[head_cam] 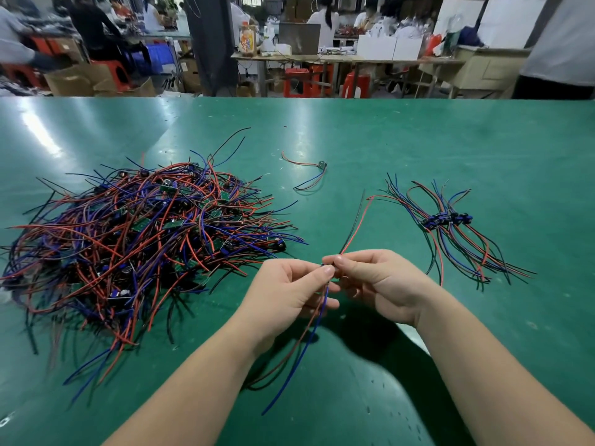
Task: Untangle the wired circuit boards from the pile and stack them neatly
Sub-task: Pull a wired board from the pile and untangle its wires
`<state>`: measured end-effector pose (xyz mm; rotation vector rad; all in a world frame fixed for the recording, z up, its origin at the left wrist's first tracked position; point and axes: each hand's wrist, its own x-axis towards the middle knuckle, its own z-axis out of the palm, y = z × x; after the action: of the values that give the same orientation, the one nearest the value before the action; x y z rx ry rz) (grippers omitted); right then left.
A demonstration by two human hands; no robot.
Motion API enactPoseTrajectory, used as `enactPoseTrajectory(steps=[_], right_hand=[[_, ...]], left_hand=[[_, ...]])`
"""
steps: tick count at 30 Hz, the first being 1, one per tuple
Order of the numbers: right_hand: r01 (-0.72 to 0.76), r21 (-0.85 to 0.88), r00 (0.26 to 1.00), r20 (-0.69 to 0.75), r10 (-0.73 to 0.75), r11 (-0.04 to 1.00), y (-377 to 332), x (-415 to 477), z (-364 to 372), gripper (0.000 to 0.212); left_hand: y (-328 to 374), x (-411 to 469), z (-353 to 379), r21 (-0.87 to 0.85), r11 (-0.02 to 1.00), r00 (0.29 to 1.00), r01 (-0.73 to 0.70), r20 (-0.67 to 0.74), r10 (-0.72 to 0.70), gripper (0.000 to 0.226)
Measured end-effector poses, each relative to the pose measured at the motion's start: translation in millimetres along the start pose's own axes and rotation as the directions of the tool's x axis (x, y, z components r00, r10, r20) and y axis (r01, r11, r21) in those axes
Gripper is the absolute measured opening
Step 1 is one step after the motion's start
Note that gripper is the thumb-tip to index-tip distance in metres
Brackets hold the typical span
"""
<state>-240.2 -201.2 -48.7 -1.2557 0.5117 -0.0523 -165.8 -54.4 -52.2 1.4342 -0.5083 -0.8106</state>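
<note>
Where the pile ends — left hand and right hand, both pinching one wired board.

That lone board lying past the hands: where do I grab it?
Probably pinch the lone board itself, coming from above on its right side: all its wires trail left, so that edge is free.

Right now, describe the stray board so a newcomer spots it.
On the green table, look between the big tangled pile at left and the neat stack at right. Farther back lies one small board with curling wires; unlike both, it sits alone, touching nothing.
</note>
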Motion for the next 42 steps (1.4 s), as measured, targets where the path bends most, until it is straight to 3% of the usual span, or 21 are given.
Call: enactPoseTrajectory(steps=[6, 11, 18, 21, 25, 29, 31, 33, 38, 40, 42], right_hand=[[0.033, 0.058, 0.997, -0.068, -0.029, 0.998, -1, 2, -1, 0.03], [0.121, 0.22, 0.966, -0.251, -0.064, 0.968, -14, 4, -22, 0.001], [0.266, 0.536, 0.907, -0.42, -0.02, 0.801, -25, 2, -54, 0.01], [0.353, 0.583, 0.896, -0.436, -0.084, 0.732, -26, 4, -58, 0.012], [0.351, 0.384, 0.855, -0.504, -0.124, 0.854, -22, 8, -53, 0.004], [0.209, -0.042, 0.812, -0.549, -0.197, 0.977, -3, 10, -24, 0.023], [0.15, -0.345, 0.781, -0.534, -0.325, 0.927, 6, 8, -8, 0.028], [0.116, -0.61, 0.738, -0.475, -0.479, 0.784, 12, 4, 4, 0.031], [0.213, -0.78, 0.621, -0.357, -0.698, 0.589, 10, -3, 11, 0.027], [0.169, -0.814, 0.67, -0.319, -0.67, 0.556, 8, -2, 8, 0.011], [0.12, -0.769, 0.784, -0.315, -0.535, 0.629, 9, 1, 9, 0.01]], left_hand=[[-1, 0, 0, 0.054, 0.997, 0.998, 0.052, 0.044, -0.054, 0.014], [-3, -3, 0, 0.087, 0.983, 0.97, 0.163, 0.167, -0.175, 0.013], [-3, -4, 0, 0.123, 0.973, 0.95, 0.195, 0.224, -0.218, 0.012], [-4, -4, 0, 0.115, 0.972, 0.95, 0.206, 0.215, -0.227, 0.013], [-5, 2, 1, -0.004, 0.979, 0.976, 0.206, 0.078, -0.205, 0.017], [-7, 8, 0, -0.142, 0.972, 0.98, 0.186, -0.045, -0.194, 0.019], [-7, 10, 0, -0.173, 0.967, 0.977, 0.188, -0.07, -0.203, 0.02], [-8, 12, 0, -0.2, 0.962, 0.975, 0.187, -0.081, -0.206, 0.022], [-7, 15, -1, -0.354, 0.921, 0.971, 0.16, -0.114, -0.212, 0.022], [-5, 16, -1, -0.416, 0.895, 0.966, 0.158, -0.121, -0.227, 0.022], [-5, 15, -2, -0.424, 0.89, 0.965, 0.167, -0.115, -0.236, 0.021]])
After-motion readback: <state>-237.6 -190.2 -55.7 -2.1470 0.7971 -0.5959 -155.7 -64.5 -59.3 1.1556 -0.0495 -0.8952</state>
